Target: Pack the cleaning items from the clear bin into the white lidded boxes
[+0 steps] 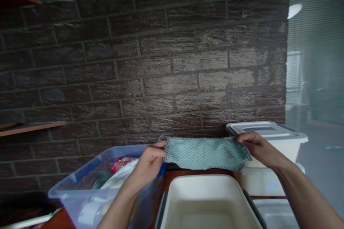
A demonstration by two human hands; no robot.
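- Head view, what could go wrong: my pinch takes in only the ends of the pale green cloth (205, 153), so if one side loosened, I judge that end would swing down, perhaps into the cream bin (202, 178).
- Head view, another risk: the strip dips slightly between my grips; bringing them together would probably bunch it, and pulling unevenly could skew its patterned edging.
- Head view, where the cloth lies: it spans the gap between my hands, held up just beyond the cream bin's far rim, between the clear blue tub (57, 193) and the white lidded box (268, 132).
- Head view, my fingers: my left hand (151, 159) grasps the cloth's left end, thumb in front; my right hand (254, 144) grasps its upper right corner, its fingertips partly hidden.
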